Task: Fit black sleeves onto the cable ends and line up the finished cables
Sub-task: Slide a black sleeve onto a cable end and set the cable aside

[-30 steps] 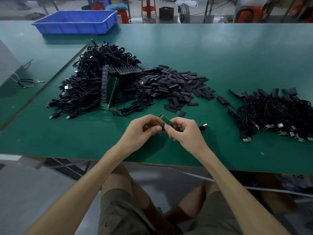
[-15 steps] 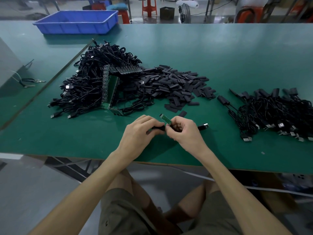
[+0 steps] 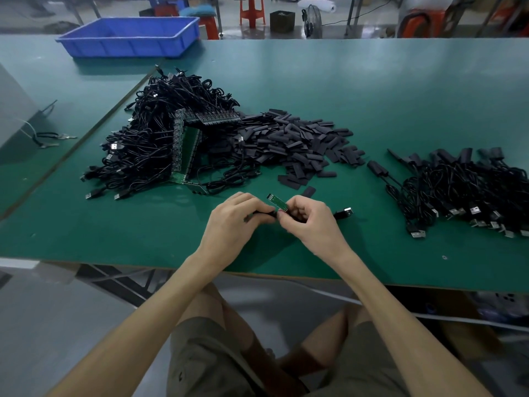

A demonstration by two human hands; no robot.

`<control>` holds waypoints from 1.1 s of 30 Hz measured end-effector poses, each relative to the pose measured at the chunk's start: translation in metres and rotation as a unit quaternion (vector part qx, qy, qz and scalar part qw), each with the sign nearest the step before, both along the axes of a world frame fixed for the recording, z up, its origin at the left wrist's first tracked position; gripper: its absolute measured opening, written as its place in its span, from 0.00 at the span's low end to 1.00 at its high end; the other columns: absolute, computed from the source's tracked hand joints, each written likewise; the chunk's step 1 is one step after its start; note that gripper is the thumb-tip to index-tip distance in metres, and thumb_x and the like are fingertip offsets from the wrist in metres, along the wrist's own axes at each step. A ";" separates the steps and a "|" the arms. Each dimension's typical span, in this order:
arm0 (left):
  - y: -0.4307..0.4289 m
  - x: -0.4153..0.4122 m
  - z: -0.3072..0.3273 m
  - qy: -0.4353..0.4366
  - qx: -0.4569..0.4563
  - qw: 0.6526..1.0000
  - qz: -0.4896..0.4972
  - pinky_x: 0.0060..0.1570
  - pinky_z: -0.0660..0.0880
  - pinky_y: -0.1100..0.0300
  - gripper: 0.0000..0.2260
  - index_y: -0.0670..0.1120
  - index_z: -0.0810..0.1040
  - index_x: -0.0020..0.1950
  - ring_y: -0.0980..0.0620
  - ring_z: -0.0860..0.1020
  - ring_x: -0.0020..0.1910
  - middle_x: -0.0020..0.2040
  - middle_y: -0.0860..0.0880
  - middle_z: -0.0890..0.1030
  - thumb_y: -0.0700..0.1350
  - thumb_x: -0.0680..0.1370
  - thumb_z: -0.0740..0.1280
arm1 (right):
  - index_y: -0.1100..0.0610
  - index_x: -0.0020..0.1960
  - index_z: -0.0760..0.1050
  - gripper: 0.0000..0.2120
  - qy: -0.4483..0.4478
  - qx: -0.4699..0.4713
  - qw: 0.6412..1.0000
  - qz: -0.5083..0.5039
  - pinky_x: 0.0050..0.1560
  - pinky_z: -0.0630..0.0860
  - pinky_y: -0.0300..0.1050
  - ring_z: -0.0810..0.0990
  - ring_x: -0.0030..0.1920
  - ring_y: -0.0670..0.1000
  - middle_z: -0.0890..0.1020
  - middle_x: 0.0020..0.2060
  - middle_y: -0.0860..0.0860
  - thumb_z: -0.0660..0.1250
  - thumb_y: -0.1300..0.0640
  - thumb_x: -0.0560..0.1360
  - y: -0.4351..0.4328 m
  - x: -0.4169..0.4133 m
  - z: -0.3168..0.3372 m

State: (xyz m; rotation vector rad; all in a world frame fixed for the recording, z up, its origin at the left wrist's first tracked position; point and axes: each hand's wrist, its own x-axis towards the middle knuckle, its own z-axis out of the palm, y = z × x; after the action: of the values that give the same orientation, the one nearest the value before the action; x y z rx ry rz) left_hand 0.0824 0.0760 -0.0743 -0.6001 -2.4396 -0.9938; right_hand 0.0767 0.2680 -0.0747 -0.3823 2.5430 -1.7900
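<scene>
Both hands meet just above the green table's near edge. My left hand pinches a black sleeve on the cable. My right hand grips the cable end, whose small green circuit board sticks up between the thumbs. The cable's USB plug lies on the mat to the right of my right hand. A heap of loose black sleeves lies beyond the hands. Unsleeved black cables are piled at the left, and sleeved cables lie in a bunch at the right.
Green circuit-board strips lean against the left cable pile. A blue plastic bin stands at the far left of the table. A grey machine corner and keys sit at the left. Stools and a fan stand behind the table.
My left hand has shifted its pinch from beside the circuit board to the black sleeve lower on the cable. My right hand has kept its grip and barely moved.
</scene>
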 end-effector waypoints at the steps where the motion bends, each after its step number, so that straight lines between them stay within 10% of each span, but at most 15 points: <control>1: 0.000 -0.001 0.001 -0.016 0.024 1.000 0.008 0.47 0.78 0.57 0.05 0.46 0.87 0.47 0.55 0.80 0.45 0.44 0.55 0.84 0.39 0.73 0.77 | 0.58 0.43 0.80 0.08 -0.001 -0.009 1.000 0.003 0.38 0.74 0.54 0.74 0.33 0.48 0.79 0.31 0.55 0.72 0.56 0.79 0.001 0.001 0.001; 8: -0.006 -0.006 0.007 -0.136 0.192 0.970 0.061 0.46 0.77 0.66 0.09 0.53 0.87 0.44 0.60 0.83 0.43 0.42 0.60 0.86 0.39 0.71 0.78 | 0.52 0.51 0.84 0.11 0.002 -0.038 0.999 0.023 0.39 0.68 0.48 0.70 0.34 0.49 0.75 0.32 0.50 0.68 0.45 0.81 0.003 0.002 0.005; 33: -0.002 0.000 -0.001 0.059 0.000 0.997 0.049 0.45 0.78 0.53 0.05 0.39 0.86 0.47 0.48 0.78 0.43 0.42 0.49 0.83 0.34 0.73 0.76 | 0.50 0.32 0.77 0.18 0.014 0.058 0.997 0.038 0.36 0.64 0.44 0.66 0.26 0.43 0.70 0.23 0.43 0.67 0.52 0.81 0.003 -0.002 -0.002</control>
State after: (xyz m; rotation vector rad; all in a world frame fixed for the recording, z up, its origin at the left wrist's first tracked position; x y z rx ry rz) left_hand 0.0821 0.0737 -0.0755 -0.5178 -2.3415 -0.8933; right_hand 0.0747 0.2712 -0.0767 -0.4974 2.5983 -1.6135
